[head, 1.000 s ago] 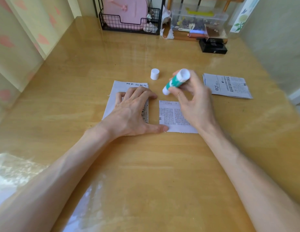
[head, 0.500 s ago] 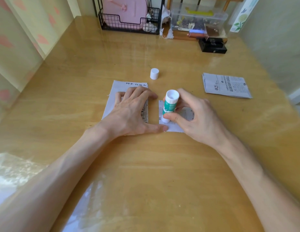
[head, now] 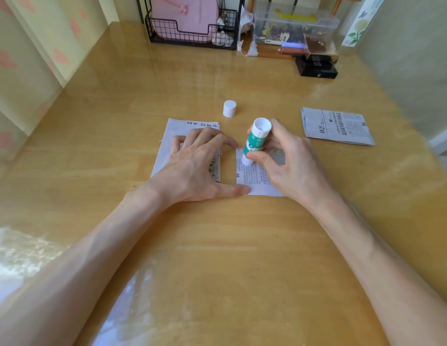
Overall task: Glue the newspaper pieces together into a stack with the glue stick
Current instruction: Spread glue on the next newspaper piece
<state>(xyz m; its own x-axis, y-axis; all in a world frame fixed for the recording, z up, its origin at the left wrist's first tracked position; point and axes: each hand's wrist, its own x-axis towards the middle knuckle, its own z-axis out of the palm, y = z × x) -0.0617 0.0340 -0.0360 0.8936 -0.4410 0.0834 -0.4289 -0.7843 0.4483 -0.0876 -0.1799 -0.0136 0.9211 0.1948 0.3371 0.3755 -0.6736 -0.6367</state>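
Watching the head cam feed remotely. Left grip (head: 192, 166) lies palm-down, fingers spread and fairly straight, flat on the bigger newspaper piece (head: 176, 128). It's pressing, not clenching anything. Its thumb reaches out to the right and pins the near-left corner of the smaller newspaper piece (head: 252, 178), which sits just beside the bigger one w/ a thin strip of counter (head: 217, 245) between them.

Right grip (head: 292, 166) is wrapped round the glue stick (head: 257, 142), thumb on the near side and the other fingers curled behind the tube. Stick is green and white, approx upright, top leaning slightly to the right. Its lower white end is down on the smaller piece near the far-left corner, and I read that as touching. Can't tell from here whether any glue is on the paper.

The stick's white cap (head: 229, 108) stands alone on the counter, just beyond the two pieces. More newspaper, a folded bundle (head: 339, 127), lies well off to the right, apart from both grips.

Back edge of the counter: black wire basket (head: 192, 36) w/ a pink item inside, a clear plastic box (head: 294, 23) of small bits, and a black box (head: 316, 68) in front of it. Glare on the counter at bottom left.
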